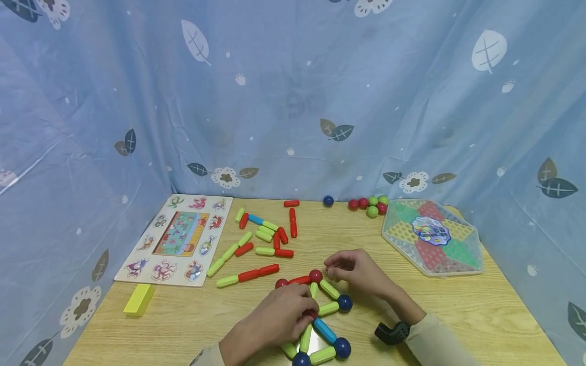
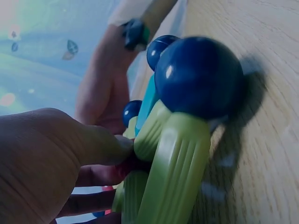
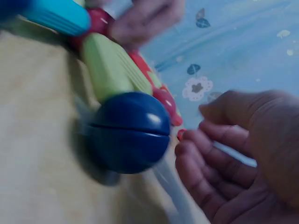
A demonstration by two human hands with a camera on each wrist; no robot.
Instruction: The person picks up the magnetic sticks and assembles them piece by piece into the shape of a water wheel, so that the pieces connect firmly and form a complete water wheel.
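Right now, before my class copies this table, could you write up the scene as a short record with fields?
Left hand: pinches a red ball in the rod-and-ball frame
Right hand: holds nothing, beside the frame
Frame parts: green, red and blue rods; red and dark blue balls
Loose rods: green, red, one blue, mostly left of centre
Loose balls: one dark blue, three red, three green, near the far edge
Left side: picture board, yellow block
Right side: hexagonal game board
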